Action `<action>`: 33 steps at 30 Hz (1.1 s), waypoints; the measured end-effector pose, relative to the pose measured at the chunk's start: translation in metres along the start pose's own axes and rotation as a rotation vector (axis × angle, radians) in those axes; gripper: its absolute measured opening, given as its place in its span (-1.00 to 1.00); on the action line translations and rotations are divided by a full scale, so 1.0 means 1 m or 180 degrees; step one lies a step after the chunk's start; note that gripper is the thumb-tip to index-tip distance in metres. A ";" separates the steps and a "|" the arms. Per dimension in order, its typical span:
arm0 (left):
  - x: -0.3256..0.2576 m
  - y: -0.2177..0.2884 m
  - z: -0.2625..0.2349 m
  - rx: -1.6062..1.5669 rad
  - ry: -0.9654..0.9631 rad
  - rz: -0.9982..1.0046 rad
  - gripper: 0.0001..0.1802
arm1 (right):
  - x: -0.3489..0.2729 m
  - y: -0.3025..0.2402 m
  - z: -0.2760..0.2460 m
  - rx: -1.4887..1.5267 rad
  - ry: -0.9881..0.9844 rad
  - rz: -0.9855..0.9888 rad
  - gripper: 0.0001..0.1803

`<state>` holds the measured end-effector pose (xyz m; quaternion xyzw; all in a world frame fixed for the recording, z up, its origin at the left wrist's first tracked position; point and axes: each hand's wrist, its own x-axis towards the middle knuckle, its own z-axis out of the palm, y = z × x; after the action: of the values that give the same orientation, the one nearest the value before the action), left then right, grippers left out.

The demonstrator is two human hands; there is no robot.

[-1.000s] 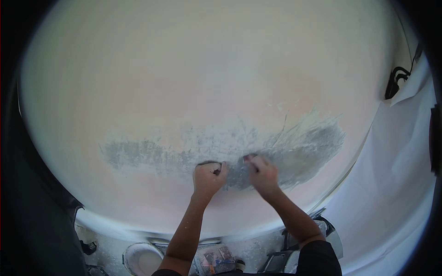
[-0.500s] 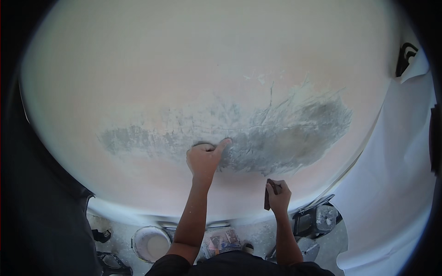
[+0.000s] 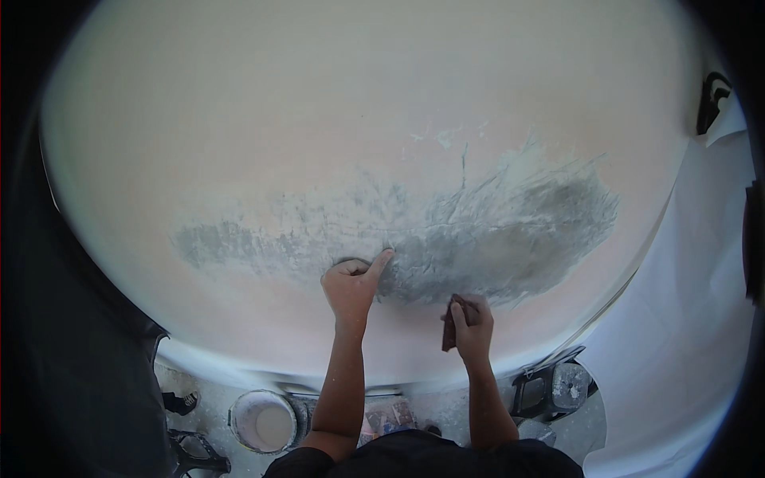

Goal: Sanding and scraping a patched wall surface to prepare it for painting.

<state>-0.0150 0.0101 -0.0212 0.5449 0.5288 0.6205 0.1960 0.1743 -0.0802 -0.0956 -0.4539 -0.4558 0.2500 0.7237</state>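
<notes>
A broad pale pink and off-white panel (image 3: 319, 103) fills most of the view, with a rough grey patch (image 3: 510, 247) smeared across its lower middle. Against the patch's lower edge rests my left hand (image 3: 347, 291), fingers curled and thumb stretched to the right. A thin dark edge shows by its knuckles, but what those fingers hold is hidden. To the right and a little lower, my right hand (image 3: 476, 331) grips a small, flat dark-brown block (image 3: 452, 327) held on edge, near the lower rim of the patch.
Below the panel, a round bucket (image 3: 267, 421) with pale contents stands on the spattered floor. A dark stool-like object (image 3: 567, 386) is at lower right. White sheeting (image 3: 669, 319) hangs along the right, and a dark cover (image 3: 88, 342) lies along the left.
My right hand has moved up and left with the brown block, closer to the grey patch. The left hand stays nearly in place; the view has shifted slightly.
</notes>
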 end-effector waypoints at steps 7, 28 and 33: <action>0.012 0.006 -0.014 -0.0609 -0.0658 -0.0450 -0.48 | 0.038 -0.042 0.086 -0.1203 0.0084 -0.1382 -0.85; 0.018 -0.012 -0.017 -0.0585 -0.0876 -0.0108 -0.45 | 0.031 -0.033 0.128 -0.1439 0.0845 -0.1471 -0.88; 0.019 -0.013 -0.017 -0.0480 -0.0913 0.0016 -0.48 | 0.028 -0.035 0.133 -0.1541 0.0807 -0.1326 -0.89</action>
<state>-0.0410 0.0227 -0.0211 0.6130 0.4460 0.5747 0.3083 0.0672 -0.0179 -0.0296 -0.5372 -0.4913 -0.0770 0.6813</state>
